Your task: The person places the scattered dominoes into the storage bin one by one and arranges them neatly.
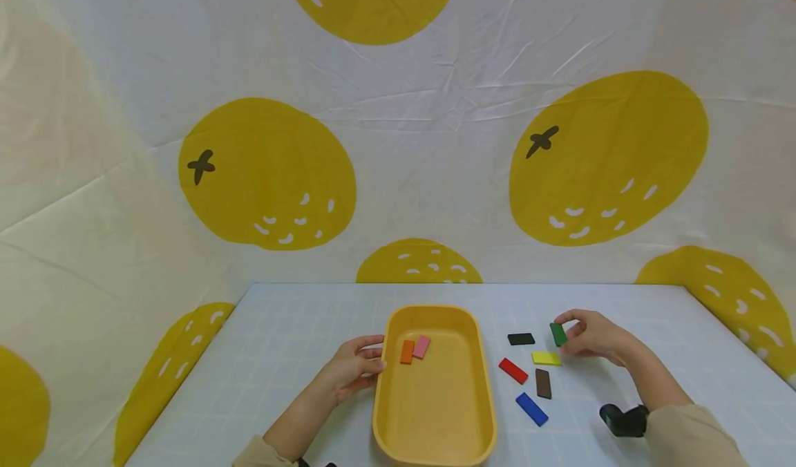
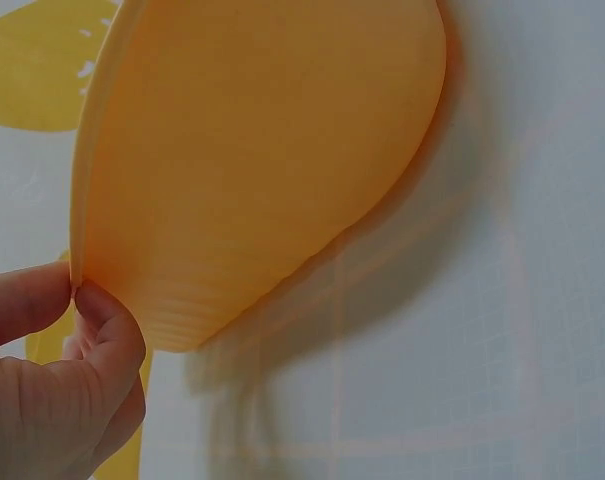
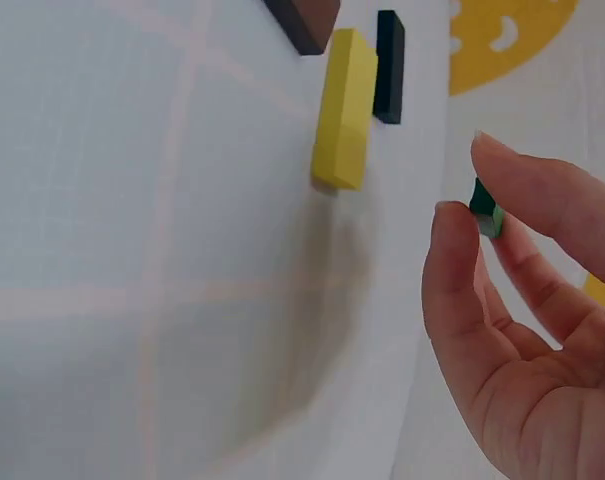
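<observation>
My left hand (image 1: pixel 356 368) pinches the left rim of a yellow plastic tray (image 1: pixel 435 412) between thumb and fingers; the left wrist view shows the grip on the tray's lip (image 2: pixel 77 230). Inside the tray lie an orange block (image 1: pixel 407 351) and a pink block (image 1: pixel 421 347), side by side near the far end. To the right, my right hand (image 1: pixel 593 336) pinches a green block (image 1: pixel 558 334) between thumb and fingertips. In the right wrist view the green block (image 3: pixel 486 208) shows mostly hidden by the fingers, raised above the table.
Right of the tray lie a black block (image 1: pixel 521 339), a yellow block (image 1: pixel 546 358), a red block (image 1: pixel 513 371), a brown block (image 1: pixel 544 384) and a blue block (image 1: pixel 531 410). A fruit-print cloth (image 1: pixel 435 177) hangs behind the table (image 1: pixel 298 315).
</observation>
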The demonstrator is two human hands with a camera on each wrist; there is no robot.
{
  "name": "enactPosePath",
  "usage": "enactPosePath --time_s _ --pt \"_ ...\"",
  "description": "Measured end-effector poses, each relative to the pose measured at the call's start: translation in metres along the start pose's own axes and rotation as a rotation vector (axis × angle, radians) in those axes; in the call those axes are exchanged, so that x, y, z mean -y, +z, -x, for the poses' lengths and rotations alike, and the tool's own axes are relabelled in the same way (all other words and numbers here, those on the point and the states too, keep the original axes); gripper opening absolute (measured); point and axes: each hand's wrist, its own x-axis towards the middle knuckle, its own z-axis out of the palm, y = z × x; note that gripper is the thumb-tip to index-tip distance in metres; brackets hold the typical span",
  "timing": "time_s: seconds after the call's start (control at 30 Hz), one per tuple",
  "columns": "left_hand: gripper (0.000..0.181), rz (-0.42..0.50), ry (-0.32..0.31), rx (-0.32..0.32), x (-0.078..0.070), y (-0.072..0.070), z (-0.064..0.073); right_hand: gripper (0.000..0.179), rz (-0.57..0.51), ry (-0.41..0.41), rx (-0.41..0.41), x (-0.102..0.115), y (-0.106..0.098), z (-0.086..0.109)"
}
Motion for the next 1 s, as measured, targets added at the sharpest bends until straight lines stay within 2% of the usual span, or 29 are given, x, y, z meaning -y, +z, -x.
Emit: enactPosePath --time_s 0.43,0.67,0.83,1.0 --pt "0.052 0.004 0.004 0.001 -0.002 0.001 0.001 0.060 -0.092 -0.046 0.001 0.037 0.009 -0.005" --pt "0.052 0.008 0.002 0.010 -0.001 0.000 0.000 0.061 -0.126 -0.061 0.000 0.053 0.022 -0.012" --pt "0.053 -0.014 -0.002 -0.005 -0.001 0.000 0.001 0.064 -0.134 -0.074 -0.005 0.069 0.032 -0.019" --pt "0.052 -0.016 -0.004 -0.006 -0.002 0.001 0.001 0.062 -0.176 -0.099 0.021 0.084 0.041 -0.022"
